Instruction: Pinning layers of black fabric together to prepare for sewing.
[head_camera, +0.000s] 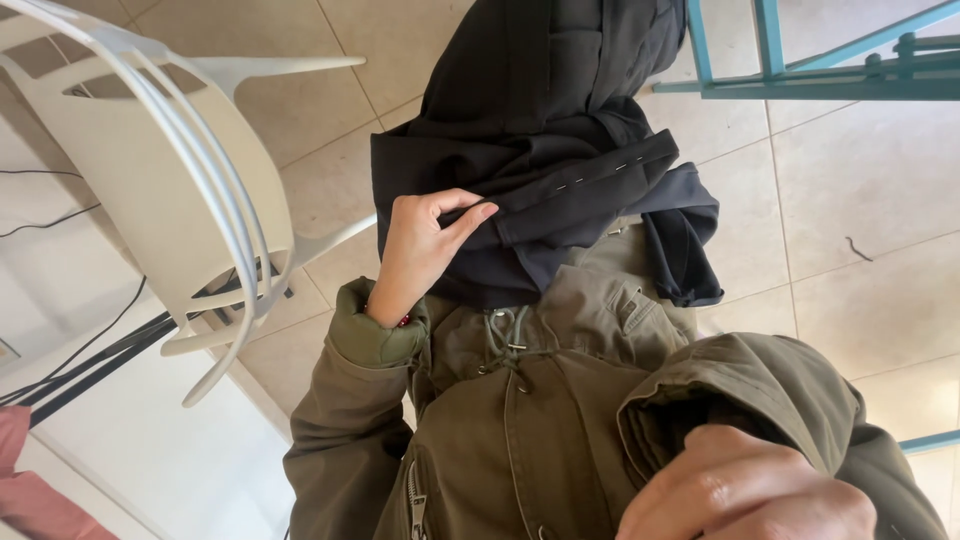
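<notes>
Fingers (462, 213) of your left hand (420, 250) are curled, thumb and forefinger pinched shut on a folded edge of the dark navy garment (560, 150). That edge carries a line of pale basting stitches (600, 175) running up and to the right from the pinch.

The garment lies draped over your lap, spreading from just above the waist of your olive-green jacket (540, 420) toward the top of the view. One corner hangs off to the right over the tiled floor (860, 200).

Your right hand (745, 490) sits close to the camera at the bottom right, blurred, knuckles up. Fingers look bent inward, but you cannot tell whether they hold anything. It is well apart from the garment's stitched edge.

Left sleeve cuff (375, 335) is bunched at the wrist. A drawstring (505, 330) hangs at the jacket's front.

A white plastic chair (150, 170) stands to the left. A teal metal frame (800, 70) shows at upper right. Black cables (90, 350) run beneath the chair. Pink cloth (30, 480) at lower left corner.
</notes>
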